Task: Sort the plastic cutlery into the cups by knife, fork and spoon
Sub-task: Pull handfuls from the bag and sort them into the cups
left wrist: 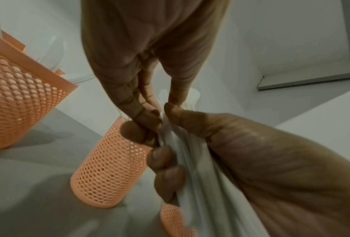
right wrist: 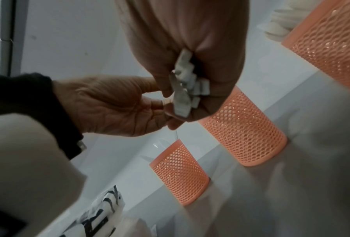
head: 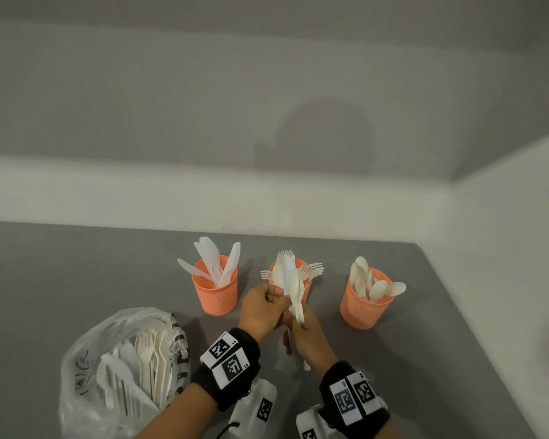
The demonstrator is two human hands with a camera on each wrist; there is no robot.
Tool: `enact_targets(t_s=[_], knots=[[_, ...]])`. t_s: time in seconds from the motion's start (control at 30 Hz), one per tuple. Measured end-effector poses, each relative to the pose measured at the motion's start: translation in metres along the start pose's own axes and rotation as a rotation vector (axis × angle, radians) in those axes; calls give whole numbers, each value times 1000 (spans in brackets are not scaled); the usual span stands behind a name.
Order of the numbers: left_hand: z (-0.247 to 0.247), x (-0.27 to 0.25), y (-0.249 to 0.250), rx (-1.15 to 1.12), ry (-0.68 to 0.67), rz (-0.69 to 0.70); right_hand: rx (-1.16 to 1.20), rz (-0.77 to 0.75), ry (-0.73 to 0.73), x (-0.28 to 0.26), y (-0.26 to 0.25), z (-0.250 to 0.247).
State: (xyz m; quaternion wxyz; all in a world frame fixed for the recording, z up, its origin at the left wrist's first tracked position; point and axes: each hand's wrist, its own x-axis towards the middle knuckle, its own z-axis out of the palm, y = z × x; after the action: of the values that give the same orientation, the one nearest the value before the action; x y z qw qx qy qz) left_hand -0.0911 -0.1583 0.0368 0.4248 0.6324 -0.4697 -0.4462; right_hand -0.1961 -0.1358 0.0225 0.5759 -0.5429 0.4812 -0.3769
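Three orange mesh cups stand in a row on the grey table: the knife cup (head: pixel 215 285) on the left, the fork cup (head: pixel 308 282) in the middle, the spoon cup (head: pixel 366 299) on the right. My right hand (head: pixel 298 327) grips a bundle of white plastic cutlery (head: pixel 293 289) by the handles, upright in front of the fork cup. Handle ends (right wrist: pixel 188 86) stick out under that fist. My left hand (head: pixel 276 299) pinches one piece of the bundle (left wrist: pixel 190 160) between thumb and fingers (left wrist: pixel 145 102). Which kind of piece it is stays unclear.
A clear plastic bag (head: pixel 124 369) holding several more forks and knives lies at the lower left, close to my left forearm. White walls meet at a corner behind and right of the table (head: pixel 76 264). The table's right edge runs just past the spoon cup.
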Motion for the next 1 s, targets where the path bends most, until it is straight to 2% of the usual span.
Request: enact_targets(t_s=[0.13, 0.23, 0.37, 0.5, 0.57, 0.7, 0.8, 1.0], knots=[[-1, 2, 1, 5, 42, -9, 62, 15, -36, -3, 0, 2], [-5, 6, 4, -36, 58, -38, 192, 66, 0, -3, 1, 1], [-12, 7, 11, -322, 55, -92, 375, 137, 14, -1, 0, -3], [-20, 10, 20, -508, 164, -50, 392, 191, 48, 0, 0, -9], [-23, 10, 25, -466, 166, -17, 352, 196, 41, 0, 2, -11], [-25, 13, 31, -206, 95, 91, 286, 207, 0, -2, 1, -11], [-26, 21, 28, -149, 54, 72, 263, 216, -82, -4, 0, -10], [-29, 24, 29, -68, -34, 70, 360, 251, -273, -4, -3, -13]])
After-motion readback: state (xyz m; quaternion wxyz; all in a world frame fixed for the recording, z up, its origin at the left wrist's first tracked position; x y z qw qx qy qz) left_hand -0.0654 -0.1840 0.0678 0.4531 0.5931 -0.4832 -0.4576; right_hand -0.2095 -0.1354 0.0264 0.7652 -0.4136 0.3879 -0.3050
